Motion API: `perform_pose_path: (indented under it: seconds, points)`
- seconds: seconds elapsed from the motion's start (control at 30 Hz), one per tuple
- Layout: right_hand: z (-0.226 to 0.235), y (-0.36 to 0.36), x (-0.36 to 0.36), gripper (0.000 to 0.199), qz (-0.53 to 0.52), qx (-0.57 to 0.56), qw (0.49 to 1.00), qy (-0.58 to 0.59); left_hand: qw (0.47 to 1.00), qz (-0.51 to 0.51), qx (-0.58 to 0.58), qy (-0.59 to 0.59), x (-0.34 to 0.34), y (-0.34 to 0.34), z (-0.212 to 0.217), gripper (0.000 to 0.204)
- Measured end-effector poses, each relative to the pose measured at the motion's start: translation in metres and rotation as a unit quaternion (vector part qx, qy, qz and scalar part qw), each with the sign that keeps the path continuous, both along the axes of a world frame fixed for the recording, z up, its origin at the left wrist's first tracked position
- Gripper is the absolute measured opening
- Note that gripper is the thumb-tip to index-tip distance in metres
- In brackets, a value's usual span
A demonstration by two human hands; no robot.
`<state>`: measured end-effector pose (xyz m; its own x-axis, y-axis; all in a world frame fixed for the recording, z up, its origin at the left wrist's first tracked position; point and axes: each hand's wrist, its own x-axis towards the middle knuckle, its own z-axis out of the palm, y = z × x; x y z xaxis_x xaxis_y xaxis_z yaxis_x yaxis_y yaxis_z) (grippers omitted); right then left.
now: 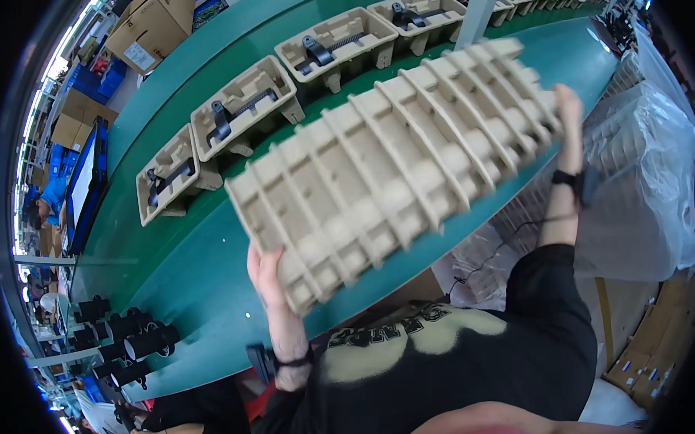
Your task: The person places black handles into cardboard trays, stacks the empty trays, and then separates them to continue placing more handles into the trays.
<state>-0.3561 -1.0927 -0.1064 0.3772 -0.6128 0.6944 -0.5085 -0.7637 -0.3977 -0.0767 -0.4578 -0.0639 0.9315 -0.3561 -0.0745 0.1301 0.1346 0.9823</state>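
Tray stack [398, 173] is hanging tilted in my grip over the counter [212, 283], nr its near edge. L hand [268, 277], partly curled, is clamping one end; R hand [568, 110] is gripping the other, some fingers hidden. Beyond, trays [350, 58] w/ dark parts [316, 52] are lining up; black cylinders [147, 344] are crowding the counter's near-left corner.

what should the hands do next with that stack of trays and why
Probably lower the stack of molded-pulp trays onto the green tabletop: the left hand and right hand grip its opposite ends, and it appears tilted and raised above that surface.
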Motion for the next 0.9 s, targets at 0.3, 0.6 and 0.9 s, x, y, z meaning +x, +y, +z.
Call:
perform_pose_path:
  seconds: [0.3,0.6,0.9]
  points:
    - [-0.001,-0.004,-0.046,0.036,-0.066,0.284,0.945,-0.150,0.992,0.063,0.102,-0.043,0.002,0.004,-0.022,0.055]
    - [0.001,-0.009,-0.004,0.034,-0.078,0.257,0.946,-0.181,0.999,0.014,-0.019,-0.039,-0.027,-0.027,0.053,0.053]
    - [0.056,0.062,0.024,0.039,0.036,0.311,0.925,-0.214,0.996,0.039,0.042,-0.071,0.025,0.044,-0.038,0.049]
